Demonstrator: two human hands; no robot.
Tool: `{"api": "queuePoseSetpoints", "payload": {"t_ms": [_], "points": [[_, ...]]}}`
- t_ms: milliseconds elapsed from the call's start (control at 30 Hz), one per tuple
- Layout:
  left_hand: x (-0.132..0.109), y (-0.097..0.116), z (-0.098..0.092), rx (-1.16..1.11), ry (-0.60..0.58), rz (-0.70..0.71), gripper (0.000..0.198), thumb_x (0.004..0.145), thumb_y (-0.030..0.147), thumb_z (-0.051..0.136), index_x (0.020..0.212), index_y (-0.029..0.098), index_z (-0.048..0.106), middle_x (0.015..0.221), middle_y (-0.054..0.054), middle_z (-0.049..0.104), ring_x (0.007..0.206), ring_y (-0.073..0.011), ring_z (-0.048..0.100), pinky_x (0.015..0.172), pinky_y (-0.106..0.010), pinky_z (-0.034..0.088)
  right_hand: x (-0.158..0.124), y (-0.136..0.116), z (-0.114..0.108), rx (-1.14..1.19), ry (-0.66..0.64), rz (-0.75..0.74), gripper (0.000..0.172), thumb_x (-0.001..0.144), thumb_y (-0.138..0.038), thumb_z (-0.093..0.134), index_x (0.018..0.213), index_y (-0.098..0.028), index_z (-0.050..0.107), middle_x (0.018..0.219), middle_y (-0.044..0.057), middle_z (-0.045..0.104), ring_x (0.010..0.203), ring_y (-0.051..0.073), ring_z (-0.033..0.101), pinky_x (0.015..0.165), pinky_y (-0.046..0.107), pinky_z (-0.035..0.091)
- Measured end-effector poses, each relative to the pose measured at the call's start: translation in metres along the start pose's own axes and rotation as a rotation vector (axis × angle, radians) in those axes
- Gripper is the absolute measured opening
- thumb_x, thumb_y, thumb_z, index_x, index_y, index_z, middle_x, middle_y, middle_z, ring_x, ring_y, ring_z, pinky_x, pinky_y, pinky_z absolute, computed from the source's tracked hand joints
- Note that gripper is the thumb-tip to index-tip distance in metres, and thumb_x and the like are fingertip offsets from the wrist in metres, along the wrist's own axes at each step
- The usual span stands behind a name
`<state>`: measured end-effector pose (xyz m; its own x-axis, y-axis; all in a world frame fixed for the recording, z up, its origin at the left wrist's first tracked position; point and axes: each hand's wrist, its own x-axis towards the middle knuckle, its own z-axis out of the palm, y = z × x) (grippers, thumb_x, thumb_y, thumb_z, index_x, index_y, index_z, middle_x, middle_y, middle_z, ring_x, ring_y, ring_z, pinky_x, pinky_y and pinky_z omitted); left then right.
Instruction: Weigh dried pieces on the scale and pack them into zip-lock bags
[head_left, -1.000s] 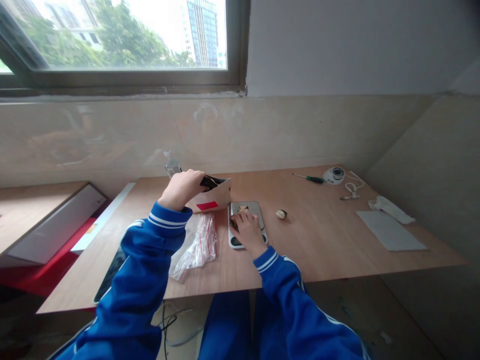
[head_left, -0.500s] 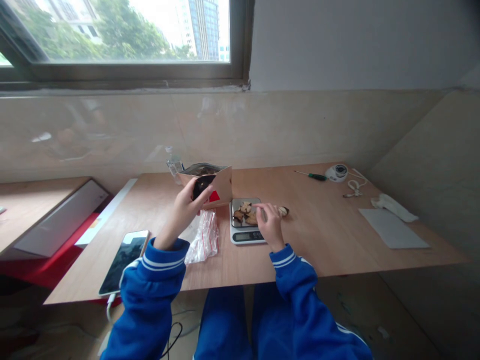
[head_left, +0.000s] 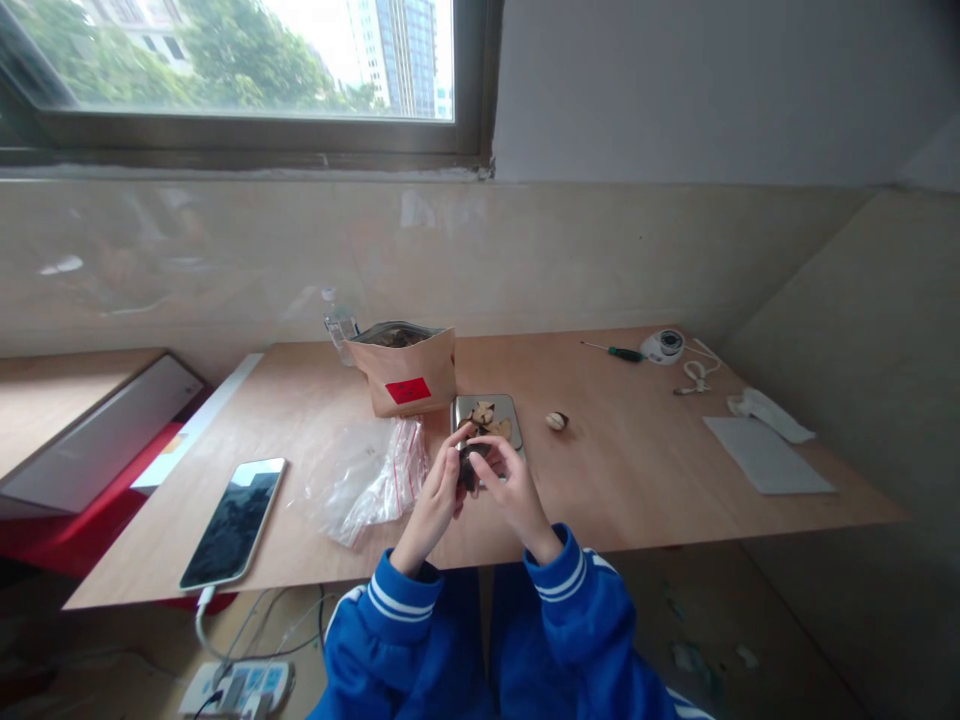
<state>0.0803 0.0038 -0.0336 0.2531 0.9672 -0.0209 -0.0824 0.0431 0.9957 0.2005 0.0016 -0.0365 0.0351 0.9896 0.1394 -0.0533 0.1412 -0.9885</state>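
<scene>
Both my hands meet over the front of a kitchen scale (head_left: 513, 408). My left hand (head_left: 433, 500) grips a dark, rounded piece that looks like a dried mushroom (head_left: 471, 468) from the left. The fingers of my right hand (head_left: 517, 492) close on the same piece from the right. Several brown and pale dried mushroom pieces (head_left: 495, 424) lie on the scale's metal plate, just beyond my fingers. My hands hide the scale's display. To its right, one more dried mushroom (head_left: 556, 421) rests on the table.
An open kraft pouch (head_left: 409, 372) with a red label stands behind the scale, beside a clear bottle (head_left: 340, 325). Clear zip bags (head_left: 375, 485) and a plugged-in phone (head_left: 234, 523) lie left. A screwdriver (head_left: 622, 353), small camera (head_left: 666, 346) and white sheet (head_left: 769, 455) lie right.
My left hand has moved from in front of the pouch, down and right, with the dark mushroom. My right hand has left the pieces on the plate and come to the same mushroom.
</scene>
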Motion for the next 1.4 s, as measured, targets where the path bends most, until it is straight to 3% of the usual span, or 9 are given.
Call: {"api": "queuePoseSetpoints", "payload": {"t_ms": [200,433,500,633,833,933,1067,1167,1400], "points": [[-0.002,-0.007,-0.007,-0.018,0.063,-0.04,0.06,0.088,0.059,0.037,0.131,0.018,0.045,0.082,-0.005,0.06,0.049,-0.0086,0.048,0.038,-0.019,0.038,0.002,0.005,-0.012,0.174,0.058,0.085,0.03,0.079,-0.041,0.067,0.099,-0.019,0.062,0.085,0.003,0.068,0.069,0.014,0.064,0.061,0.026,0.055],[-0.019,-0.012,-0.024,0.049,0.113,-0.061,0.046,0.085,0.052,0.048,0.114,0.017,0.056,0.09,-0.007,0.062,0.061,-0.0109,0.054,0.042,-0.019,0.043,0.058,0.014,-0.072,-0.359,0.401,-0.235,0.018,0.08,-0.028,0.06,0.091,-0.017,0.069,0.096,0.01,0.073,0.09,0.022,0.068,0.085,0.037,0.054],[-0.026,-0.014,-0.025,0.042,0.15,-0.051,0.042,0.086,0.05,0.049,0.11,0.017,0.057,0.088,-0.005,0.06,0.06,-0.0102,0.052,0.042,-0.018,0.042,0.077,0.027,-0.082,-0.493,0.387,-0.267,0.02,0.081,-0.022,0.054,0.093,-0.018,0.07,0.098,0.01,0.073,0.091,0.023,0.068,0.085,0.038,0.053],[-0.034,-0.019,-0.024,0.012,0.213,-0.053,0.032,0.083,0.047,0.055,0.098,0.019,0.055,0.078,0.0,0.056,0.057,-0.0088,0.05,0.041,-0.018,0.04,0.096,0.053,-0.085,-0.6,0.173,-0.298,0.029,0.078,-0.014,0.047,0.092,-0.02,0.072,0.102,0.008,0.073,0.097,0.022,0.067,0.09,0.038,0.052],[-0.036,-0.03,-0.025,0.052,0.208,-0.055,0.027,0.076,0.042,0.066,0.079,0.018,0.052,0.07,0.003,0.047,0.055,-0.0079,0.049,0.04,-0.017,0.037,0.084,0.069,-0.094,-0.624,0.01,-0.34,0.045,0.074,-0.005,0.038,0.101,-0.02,0.07,0.113,0.006,0.069,0.109,0.019,0.062,0.097,0.037,0.047],[-0.035,-0.028,-0.026,0.056,0.206,-0.055,0.026,0.076,0.041,0.066,0.078,0.018,0.054,0.071,0.003,0.049,0.056,-0.0083,0.049,0.041,-0.017,0.038,0.069,0.073,-0.099,-0.641,0.135,-0.403,0.047,0.072,-0.002,0.036,0.104,-0.019,0.067,0.112,0.008,0.068,0.109,0.02,0.061,0.096,0.038,0.047],[-0.035,-0.022,-0.024,0.032,0.219,-0.051,0.026,0.073,0.039,0.068,0.075,0.018,0.055,0.068,0.003,0.049,0.055,-0.0084,0.049,0.041,-0.018,0.037,0.052,0.084,-0.101,-0.676,0.304,-0.482,0.038,0.075,-0.002,0.036,0.088,-0.02,0.067,0.093,0.008,0.068,0.094,0.022,0.062,0.086,0.038,0.049],[-0.035,-0.021,-0.022,0.009,0.241,-0.054,0.027,0.072,0.04,0.069,0.074,0.018,0.054,0.067,0.003,0.049,0.053,-0.0084,0.048,0.041,-0.018,0.035,0.049,0.09,-0.1,-0.727,0.3,-0.484,0.034,0.076,-0.003,0.036,0.081,-0.021,0.065,0.084,0.007,0.064,0.086,0.022,0.059,0.079,0.037,0.048],[-0.036,-0.022,-0.02,-0.023,0.248,-0.07,0.032,0.072,0.044,0.069,0.073,0.017,0.053,0.066,0.002,0.052,0.054,-0.0085,0.048,0.041,-0.017,0.034,0.056,0.092,-0.098,-0.859,0.326,-0.486,0.033,0.077,-0.002,0.036,0.086,-0.018,0.064,0.088,0.009,0.059,0.09,0.024,0.055,0.081,0.038,0.046]]}}
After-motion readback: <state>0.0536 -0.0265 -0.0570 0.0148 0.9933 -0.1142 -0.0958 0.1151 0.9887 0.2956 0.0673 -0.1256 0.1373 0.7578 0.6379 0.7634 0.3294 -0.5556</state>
